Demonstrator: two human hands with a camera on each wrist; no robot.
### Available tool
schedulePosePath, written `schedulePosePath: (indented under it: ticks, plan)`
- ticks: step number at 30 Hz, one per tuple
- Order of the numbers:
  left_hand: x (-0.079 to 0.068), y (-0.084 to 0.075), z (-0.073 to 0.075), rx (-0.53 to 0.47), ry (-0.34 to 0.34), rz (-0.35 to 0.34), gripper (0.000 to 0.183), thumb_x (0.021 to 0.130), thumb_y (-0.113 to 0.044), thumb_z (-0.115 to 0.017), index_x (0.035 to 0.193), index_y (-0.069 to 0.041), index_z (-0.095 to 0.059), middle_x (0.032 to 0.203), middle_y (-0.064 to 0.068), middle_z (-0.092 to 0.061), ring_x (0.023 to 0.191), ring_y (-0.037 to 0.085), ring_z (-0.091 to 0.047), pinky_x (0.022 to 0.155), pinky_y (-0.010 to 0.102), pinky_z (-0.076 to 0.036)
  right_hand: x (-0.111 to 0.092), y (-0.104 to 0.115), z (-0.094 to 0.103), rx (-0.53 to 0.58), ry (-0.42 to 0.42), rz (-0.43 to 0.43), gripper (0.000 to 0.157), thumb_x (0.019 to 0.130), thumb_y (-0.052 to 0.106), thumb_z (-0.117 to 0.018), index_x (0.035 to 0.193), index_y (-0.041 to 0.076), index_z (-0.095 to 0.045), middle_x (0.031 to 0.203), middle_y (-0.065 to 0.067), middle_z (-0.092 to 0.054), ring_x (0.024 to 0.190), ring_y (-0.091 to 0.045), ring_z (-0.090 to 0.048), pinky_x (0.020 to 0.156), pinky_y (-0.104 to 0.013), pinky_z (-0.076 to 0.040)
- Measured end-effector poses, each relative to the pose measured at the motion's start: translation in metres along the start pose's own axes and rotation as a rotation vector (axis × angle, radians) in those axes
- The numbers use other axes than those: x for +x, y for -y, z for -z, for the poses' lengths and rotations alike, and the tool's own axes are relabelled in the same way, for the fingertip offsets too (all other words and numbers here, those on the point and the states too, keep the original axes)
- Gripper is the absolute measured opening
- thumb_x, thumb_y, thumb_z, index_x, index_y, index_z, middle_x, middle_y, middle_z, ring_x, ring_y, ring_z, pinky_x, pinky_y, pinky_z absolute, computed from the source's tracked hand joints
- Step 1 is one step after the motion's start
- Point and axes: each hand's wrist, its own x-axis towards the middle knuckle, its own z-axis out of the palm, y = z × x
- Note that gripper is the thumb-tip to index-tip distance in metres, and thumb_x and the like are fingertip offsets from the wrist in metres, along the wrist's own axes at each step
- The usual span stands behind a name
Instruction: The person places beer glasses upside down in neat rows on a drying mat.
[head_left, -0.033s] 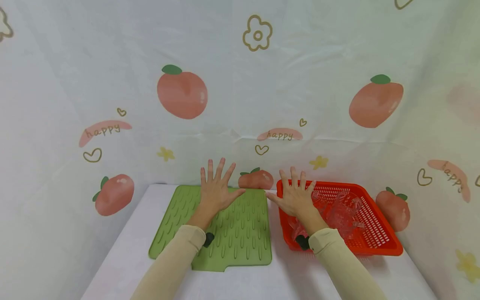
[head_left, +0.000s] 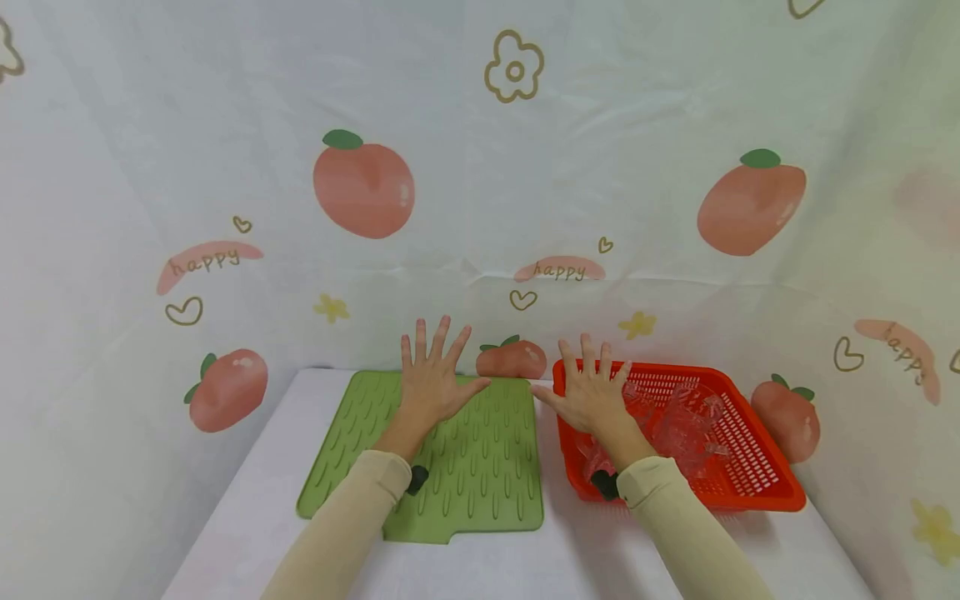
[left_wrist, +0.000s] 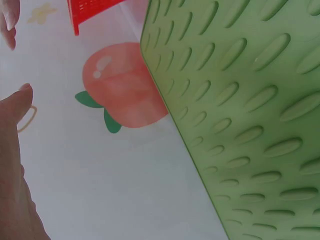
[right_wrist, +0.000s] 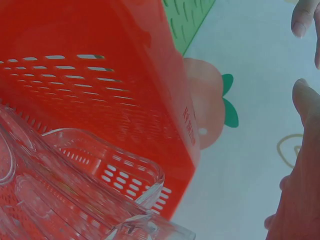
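Note:
My left hand (head_left: 431,387) is held out over the green ridged mat (head_left: 487,467), fingers spread straight and nothing in its grasp. In the head view my right hand (head_left: 595,396) overlaps the left side of the red perforated basket (head_left: 757,400), with its fingers also fanned out and bare. Several clear plastic or glass items (head_left: 686,429) lie jumbled inside the basket. The right wrist view shows these clear pieces (right_wrist: 75,185) close up, with thick rims and ridged sides. The left wrist view shows rows of raised oval ridges on the mat (left_wrist: 240,95).
A white table (head_left: 247,517) carries the mat on the left and the basket on the right, a narrow gap between them. Behind and beside it hangs a white cloth (head_left: 600,167) printed with peaches, flowers and hearts. Dark straps (head_left: 418,478) sit at both wrists.

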Motion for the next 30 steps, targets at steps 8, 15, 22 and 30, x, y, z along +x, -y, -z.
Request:
schedulePosePath:
  ticks: [8,15,22,30]
  plan:
    - [0.0,0.0,0.0,-0.015,0.013,-0.001,0.091,0.079,-0.083,-0.04,0.153,-0.039,-0.009,0.164,0.0,-0.001,0.149,0.037,0.015,0.118,0.062,0.002,-0.001,-0.001,0.001,0.002,0.007,0.007,0.099,0.081,0.083,-0.032,0.155,0.024,-0.005,0.162,-0.016,0.002,0.145,-0.05,-0.001,0.106,-0.078,-0.002]
    - [0.002,0.004,-0.009,-0.034,-0.012,0.002,0.09,0.08,-0.079,-0.045,0.153,-0.04,-0.01,0.164,-0.001,-0.002,0.15,0.036,0.012,0.118,0.061,0.003,-0.002,-0.004,0.003,-0.009,-0.007,0.011,0.097,0.082,0.081,-0.034,0.155,0.023,-0.007,0.162,-0.016,0.0,0.145,-0.05,-0.003,0.106,-0.078,-0.001]
    - [0.002,0.019,-0.018,-0.034,-0.085,0.001,0.086,0.082,-0.076,-0.046,0.153,-0.038,-0.016,0.163,0.0,-0.009,0.149,0.04,-0.004,0.117,0.062,-0.003,-0.006,-0.006,0.007,0.0,0.003,0.002,0.096,0.083,0.079,-0.036,0.155,0.023,-0.006,0.162,-0.015,0.001,0.146,-0.047,-0.002,0.107,-0.076,-0.003]
    - [0.0,0.036,-0.018,-0.054,-0.09,0.014,0.085,0.082,-0.075,-0.048,0.152,-0.035,-0.021,0.162,0.003,-0.014,0.149,0.04,-0.007,0.118,0.061,-0.006,-0.01,-0.015,0.017,0.018,-0.012,-0.007,0.098,0.082,0.078,-0.039,0.155,0.022,-0.007,0.161,-0.016,0.0,0.146,-0.047,-0.003,0.107,-0.076,0.001]
